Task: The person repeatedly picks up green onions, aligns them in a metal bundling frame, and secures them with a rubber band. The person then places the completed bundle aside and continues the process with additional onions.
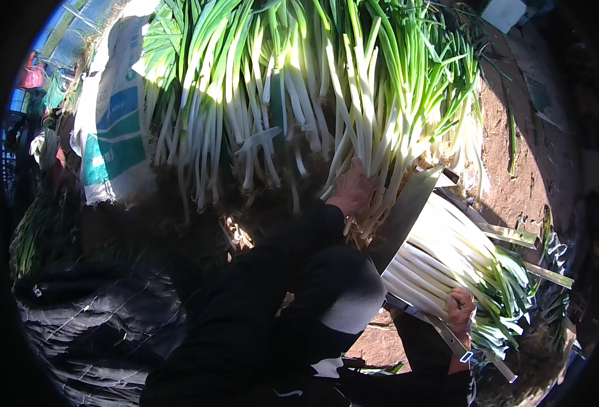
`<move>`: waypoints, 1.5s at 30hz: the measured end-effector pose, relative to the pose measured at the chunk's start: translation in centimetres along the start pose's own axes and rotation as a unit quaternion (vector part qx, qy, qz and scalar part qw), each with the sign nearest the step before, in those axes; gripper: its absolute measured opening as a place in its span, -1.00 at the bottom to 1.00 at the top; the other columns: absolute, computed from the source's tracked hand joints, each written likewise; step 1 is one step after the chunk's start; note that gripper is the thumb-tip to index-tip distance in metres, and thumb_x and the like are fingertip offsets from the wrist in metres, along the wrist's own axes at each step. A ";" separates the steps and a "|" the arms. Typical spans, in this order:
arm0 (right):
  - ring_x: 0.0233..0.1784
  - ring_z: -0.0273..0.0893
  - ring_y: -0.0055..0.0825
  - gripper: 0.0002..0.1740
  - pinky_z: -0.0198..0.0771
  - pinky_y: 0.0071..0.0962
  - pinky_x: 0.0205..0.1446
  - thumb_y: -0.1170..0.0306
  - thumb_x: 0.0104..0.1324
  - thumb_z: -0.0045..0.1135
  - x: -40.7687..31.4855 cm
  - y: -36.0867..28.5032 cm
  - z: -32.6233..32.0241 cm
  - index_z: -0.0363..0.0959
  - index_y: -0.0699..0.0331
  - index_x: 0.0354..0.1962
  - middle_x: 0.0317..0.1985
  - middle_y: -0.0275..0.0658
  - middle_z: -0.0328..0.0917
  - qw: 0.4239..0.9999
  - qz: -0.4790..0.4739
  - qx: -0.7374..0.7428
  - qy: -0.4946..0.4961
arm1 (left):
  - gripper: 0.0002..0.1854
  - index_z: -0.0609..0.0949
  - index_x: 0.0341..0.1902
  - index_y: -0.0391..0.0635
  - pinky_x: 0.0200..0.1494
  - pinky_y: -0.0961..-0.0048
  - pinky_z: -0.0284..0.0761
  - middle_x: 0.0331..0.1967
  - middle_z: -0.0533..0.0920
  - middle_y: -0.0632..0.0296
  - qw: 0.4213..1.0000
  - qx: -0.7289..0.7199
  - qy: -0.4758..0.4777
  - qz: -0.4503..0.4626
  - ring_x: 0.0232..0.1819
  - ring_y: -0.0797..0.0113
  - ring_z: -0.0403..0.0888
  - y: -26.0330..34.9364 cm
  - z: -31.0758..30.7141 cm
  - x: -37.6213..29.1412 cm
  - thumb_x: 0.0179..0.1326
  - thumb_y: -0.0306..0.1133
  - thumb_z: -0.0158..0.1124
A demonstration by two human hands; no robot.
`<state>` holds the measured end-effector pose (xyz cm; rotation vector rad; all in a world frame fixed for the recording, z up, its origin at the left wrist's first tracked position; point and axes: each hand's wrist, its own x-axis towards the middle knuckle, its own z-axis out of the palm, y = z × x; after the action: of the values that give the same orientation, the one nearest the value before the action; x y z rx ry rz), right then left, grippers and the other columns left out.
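A wide pile of green onions (289, 91) with white stalks and green tops lies before me. My left hand (353, 188) reaches into the stalks at the root ends on the pile's right side; its fingers are partly hidden among them. To the right, a metal frame (508, 235) holds a neat bundle of trimmed white stalks (437, 254), their bases against an upright metal plate (406, 219). My right hand (461, 308) rests at the bundle's near edge, its fingers curled over the stalks where white turns to green.
A printed woven sack (116, 117) lies left of the pile. Dark crumpled sheeting (101, 325) covers the lower left. Bare brown ground (508, 152) with loose leaves shows at the right. The metal frame's bars stick out beside the bundle.
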<state>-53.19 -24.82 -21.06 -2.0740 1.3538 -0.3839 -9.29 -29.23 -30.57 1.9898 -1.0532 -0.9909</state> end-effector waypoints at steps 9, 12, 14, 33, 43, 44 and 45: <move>-0.19 0.50 -0.31 -0.95 0.40 -0.37 -0.01 0.51 0.17 0.23 0.0 -0.7 0.0 0.54 0.30 -0.38 -0.30 -0.20 0.58 1.000 0.004 0.008 0.009 | -0.46 0.55 -0.06 -0.36 -0.05 0.11 0.50 -0.18 0.65 -0.22 0.989 -0.020 0.146 0.017 -0.13 -0.14 0.63 -1.8 -5.6 2.7 0.33 0.01 0.15; -0.18 0.50 -0.30 -0.95 0.40 -0.36 -0.01 0.52 0.16 0.23 0.1 -0.8 0.1 0.55 0.29 -0.38 -0.30 -0.19 0.58 1.000 0.002 0.003 0.010 | -0.54 0.51 -0.09 -0.37 -0.06 0.14 0.48 -0.12 0.62 -0.24 0.968 -0.203 0.116 0.088 -0.04 -0.11 0.60 -3.5 -9.4 9.5 0.35 -0.09 0.13; -0.18 0.50 -0.30 -0.95 0.41 -0.36 -0.02 0.53 0.16 0.23 0.1 -0.7 0.2 0.54 0.29 -0.38 -0.30 -0.20 0.58 1.000 -0.012 -0.004 0.025 | -0.46 0.49 0.02 -0.37 0.02 0.16 0.46 -0.05 0.59 -0.24 0.964 -0.235 0.102 0.066 0.00 -0.08 0.58 -3.1 -9.4 13.0 0.37 -0.01 0.09; -0.18 0.48 -0.29 -0.91 0.39 -0.36 0.00 0.57 0.15 0.24 0.4 -1.2 0.2 0.52 0.29 -0.36 -0.29 -0.20 0.56 0.999 0.028 -0.038 0.012 | -0.69 0.53 -0.06 -0.19 0.10 0.04 0.42 -0.10 0.55 -0.14 0.923 0.229 0.309 0.019 0.04 -0.19 0.48 -3.6 -10.7 18.5 0.09 -0.42 0.23; -0.18 0.47 -0.29 -0.91 0.38 -0.35 -0.01 0.55 0.18 0.25 0.4 -1.0 0.3 0.51 0.29 -0.35 -0.29 -0.21 0.55 0.999 0.015 -0.034 0.013 | -0.60 0.64 -0.12 -0.29 -0.13 0.44 0.49 -0.31 0.68 0.17 0.992 0.071 0.096 -0.033 -0.25 0.33 0.61 -6.4 -16.8 15.4 0.23 -0.13 0.32; -0.18 0.47 -0.29 -0.91 0.38 -0.35 -0.01 0.54 0.19 0.25 0.4 -1.0 0.3 0.51 0.29 -0.35 -0.29 -0.21 0.55 0.999 0.012 -0.037 0.012 | -0.64 0.62 -0.10 -0.26 -0.16 0.48 0.47 -0.30 0.66 0.24 0.991 -0.120 0.023 -0.054 -0.28 0.41 0.58 -7.2 -17.3 11.8 0.30 -0.15 0.25; -0.18 0.47 -0.29 -0.92 0.38 -0.35 0.00 0.54 0.19 0.25 0.4 -1.0 0.3 0.51 0.28 -0.35 -0.29 -0.21 0.55 0.999 0.013 -0.036 0.011 | -0.67 0.60 -0.07 -0.24 -0.19 0.52 0.46 -0.30 0.64 0.32 0.970 -0.226 -0.033 -0.081 -0.32 0.49 0.55 -7.8 -17.7 8.0 0.37 -0.17 0.18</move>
<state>-52.12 -24.82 -20.71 -2.1134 1.4251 -0.3522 11.66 -29.09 -30.77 1.6907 -0.6294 -1.2650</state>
